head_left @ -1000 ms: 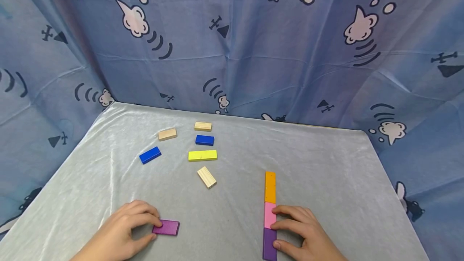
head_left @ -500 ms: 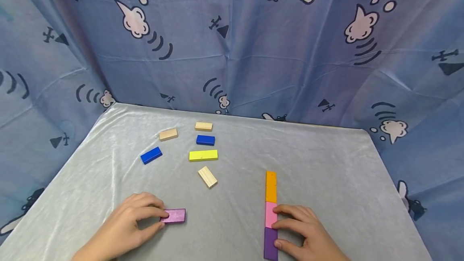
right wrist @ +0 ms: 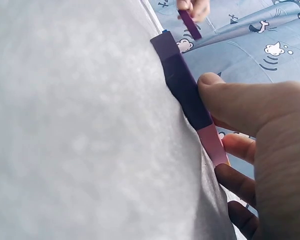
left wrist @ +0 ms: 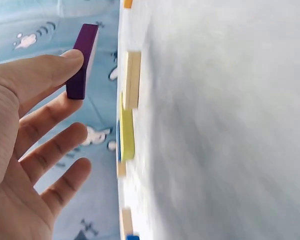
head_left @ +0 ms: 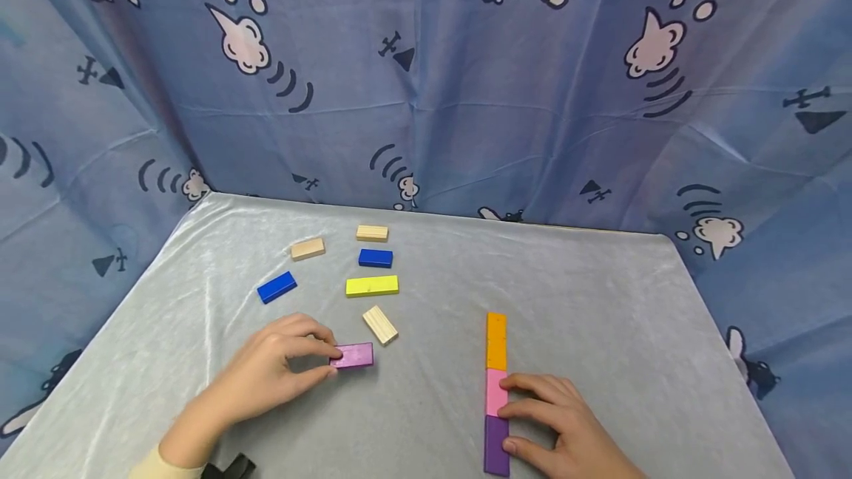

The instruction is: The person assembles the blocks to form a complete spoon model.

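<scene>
My left hand (head_left: 286, 361) pinches a purple block (head_left: 352, 355) by one end between thumb and index finger. In the left wrist view this block (left wrist: 82, 62) stands clear of the cloth, and the other fingers (left wrist: 65, 145) are spread loosely. A straight line of an orange block (head_left: 496, 340), a pink block (head_left: 495, 392) and a dark purple block (head_left: 496, 446) lies end to end on the table. My right hand (head_left: 559, 423) rests along its right side, fingertips at the pink block and thumb at the dark purple one.
Left of centre on the white cloth (head_left: 599, 301) lie a yellow block (head_left: 372, 286), blue blocks (head_left: 376, 258) and plain wooden blocks (head_left: 380, 325). A patterned blue curtain (head_left: 452, 124) rises behind the table. A black object (head_left: 233, 468) shows under my left wrist.
My left hand has lifted the purple block and carried it forward and to the right, close to the nearest wooden block. My right hand stays beside the line of blocks.
</scene>
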Available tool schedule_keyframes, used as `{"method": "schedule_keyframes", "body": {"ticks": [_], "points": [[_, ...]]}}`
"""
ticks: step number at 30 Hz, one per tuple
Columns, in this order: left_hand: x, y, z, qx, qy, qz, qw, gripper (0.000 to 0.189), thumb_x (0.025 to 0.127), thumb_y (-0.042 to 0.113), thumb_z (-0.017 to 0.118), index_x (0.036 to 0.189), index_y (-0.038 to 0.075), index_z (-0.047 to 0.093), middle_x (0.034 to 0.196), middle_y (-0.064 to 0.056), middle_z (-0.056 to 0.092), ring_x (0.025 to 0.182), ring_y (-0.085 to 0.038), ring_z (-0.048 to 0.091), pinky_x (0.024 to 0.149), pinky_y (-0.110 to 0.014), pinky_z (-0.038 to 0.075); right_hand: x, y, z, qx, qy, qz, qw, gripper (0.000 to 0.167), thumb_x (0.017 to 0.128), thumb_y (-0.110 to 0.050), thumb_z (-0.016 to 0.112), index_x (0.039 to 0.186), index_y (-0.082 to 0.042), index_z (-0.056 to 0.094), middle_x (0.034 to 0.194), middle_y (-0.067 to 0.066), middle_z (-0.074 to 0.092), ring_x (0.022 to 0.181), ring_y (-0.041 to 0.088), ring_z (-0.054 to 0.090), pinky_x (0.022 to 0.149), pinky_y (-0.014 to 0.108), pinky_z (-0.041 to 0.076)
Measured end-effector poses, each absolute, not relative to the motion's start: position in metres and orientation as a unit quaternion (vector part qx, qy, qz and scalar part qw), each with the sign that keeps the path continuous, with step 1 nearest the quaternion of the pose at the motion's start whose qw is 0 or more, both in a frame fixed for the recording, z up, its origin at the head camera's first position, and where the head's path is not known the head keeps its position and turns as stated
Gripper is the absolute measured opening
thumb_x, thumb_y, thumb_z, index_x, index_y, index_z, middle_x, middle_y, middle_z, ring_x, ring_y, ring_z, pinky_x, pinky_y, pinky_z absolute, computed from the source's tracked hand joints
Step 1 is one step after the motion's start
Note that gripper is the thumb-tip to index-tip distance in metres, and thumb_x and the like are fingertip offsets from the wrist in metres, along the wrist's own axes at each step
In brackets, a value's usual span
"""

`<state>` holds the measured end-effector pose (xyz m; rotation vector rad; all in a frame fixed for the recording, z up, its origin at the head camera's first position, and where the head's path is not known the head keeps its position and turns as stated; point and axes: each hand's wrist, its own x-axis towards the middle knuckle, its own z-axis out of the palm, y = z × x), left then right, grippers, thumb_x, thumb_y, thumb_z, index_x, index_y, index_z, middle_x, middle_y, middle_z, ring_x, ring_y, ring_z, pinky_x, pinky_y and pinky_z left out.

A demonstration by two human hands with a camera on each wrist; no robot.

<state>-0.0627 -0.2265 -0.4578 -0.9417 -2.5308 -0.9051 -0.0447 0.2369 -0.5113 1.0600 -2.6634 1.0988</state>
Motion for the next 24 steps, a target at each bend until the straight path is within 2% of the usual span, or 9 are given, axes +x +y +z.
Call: {"method": "schedule_keyframes", "body": {"ticks": [7, 15, 21, 24], "points": [[-0.097, -0.185, -0.457, -0.325, -0.873, -0.351, 0.092, 0.02, 0.087, 0.018, 0.095, 0.104, 0.025, 0.087, 0.111, 0.018, 0.073, 0.106, -0.007, 0.067, 0.088, -0.035, 0.06, -0.044, 0.239, -0.506, 0.325, -0.878, 0.352, 0.017, 0.031, 0.092, -0.043, 0.089, 0.118, -0.053, 0.074, 0.14, -0.021, 0.064, 0.123, 0.007, 0.06, 0.1, 0.037, 0.049], [-0.131, -0.138, -0.456, -0.345, -0.853, -0.389, 0.035, 0.018, 0.091, 0.017, 0.092, 0.109, 0.02, 0.088, 0.111, 0.011, 0.075, 0.104, -0.007, 0.067, 0.085, -0.033, 0.06, -0.043, 0.237, -0.505, 0.304, -0.889, 0.342, -0.008, 0.026, 0.094, -0.05, 0.085, 0.116, -0.057, 0.073, 0.141, -0.026, 0.062, 0.126, 0.005, 0.058, 0.101, 0.043, 0.05], [-0.154, -0.114, -0.461, -0.314, -0.833, -0.456, -0.019, 0.019, 0.092, 0.017, 0.091, 0.111, 0.017, 0.088, 0.11, 0.012, 0.076, 0.107, -0.017, 0.07, 0.091, -0.042, 0.061, -0.043, 0.235, -0.504, 0.295, -0.895, 0.335, -0.028, 0.022, 0.096, -0.055, 0.081, 0.117, -0.058, 0.072, 0.14, -0.027, 0.061, 0.125, 0.006, 0.058, 0.101, 0.048, 0.051], [-0.165, -0.101, -0.461, -0.305, -0.83, -0.467, -0.032, 0.018, 0.093, 0.018, 0.09, 0.111, 0.018, 0.088, 0.108, 0.014, 0.076, 0.105, -0.02, 0.071, 0.09, -0.04, 0.06, -0.043, 0.236, -0.505, 0.299, -0.893, 0.336, -0.023, 0.023, 0.096, -0.053, 0.082, 0.117, -0.058, 0.072, 0.14, -0.026, 0.062, 0.125, 0.006, 0.058, 0.1, 0.047, 0.051]]}}
